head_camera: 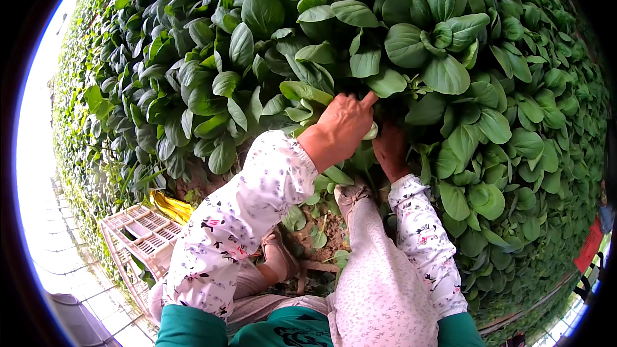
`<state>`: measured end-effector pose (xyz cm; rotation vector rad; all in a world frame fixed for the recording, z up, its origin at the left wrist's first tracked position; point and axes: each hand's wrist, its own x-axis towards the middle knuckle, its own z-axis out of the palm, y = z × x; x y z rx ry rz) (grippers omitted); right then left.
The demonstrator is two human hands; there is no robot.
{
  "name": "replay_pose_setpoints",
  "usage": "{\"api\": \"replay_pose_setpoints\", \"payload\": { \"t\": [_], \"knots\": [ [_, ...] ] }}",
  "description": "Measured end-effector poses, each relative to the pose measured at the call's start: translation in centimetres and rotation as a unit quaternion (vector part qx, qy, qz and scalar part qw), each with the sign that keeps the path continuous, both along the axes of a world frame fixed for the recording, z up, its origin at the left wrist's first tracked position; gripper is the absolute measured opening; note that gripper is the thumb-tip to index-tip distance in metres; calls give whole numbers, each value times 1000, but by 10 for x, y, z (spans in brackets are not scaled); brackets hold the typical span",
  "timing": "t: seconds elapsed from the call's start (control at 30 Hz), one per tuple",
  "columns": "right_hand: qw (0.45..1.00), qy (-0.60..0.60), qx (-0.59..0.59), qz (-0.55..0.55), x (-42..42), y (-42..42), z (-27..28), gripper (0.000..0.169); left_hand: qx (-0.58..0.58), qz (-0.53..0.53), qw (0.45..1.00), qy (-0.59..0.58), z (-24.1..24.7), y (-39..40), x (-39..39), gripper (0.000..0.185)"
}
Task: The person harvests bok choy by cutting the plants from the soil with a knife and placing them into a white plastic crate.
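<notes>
My left hand (344, 123) is curled around a bok choy plant, back of the hand up, index finger stretched towards the neighbouring leaves. The plant's pale stem base (370, 131) shows under the fingers, and light green leaves (304, 92) stick out on the other side. Low in the shade among the stems is my right hand (391, 147), just right of the left one; its fingertips are hidden, so whether it holds anything cannot be told. A broad-leaved bok choy rosette (441, 38) grows beyond both hands.
Dense bok choy surrounds me ahead and to the right. A pale plastic crate (144, 229) stands at my left, beside a yellow plastic-like sheet (172, 207). Loose leaves lie on bare soil (330, 236) between my shoes (354, 195). A red container (589, 246) appears at far right.
</notes>
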<state>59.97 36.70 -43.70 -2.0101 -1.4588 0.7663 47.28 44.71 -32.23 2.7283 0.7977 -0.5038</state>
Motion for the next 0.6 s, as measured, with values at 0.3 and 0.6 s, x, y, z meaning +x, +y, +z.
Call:
{"api": "replay_pose_setpoints", "payload": {
  "t": [0.3, 0.6],
  "knots": [
    [993, 109, 2, -36, 9, 5, -31, 25, 70, 138, 986, -57, -44, 23, -74, 29],
    [985, 169, -41, -14, 3, 20, -24, 31, 98, 162, 976, -105, -53, 16, -79, 35]
  ]
}}
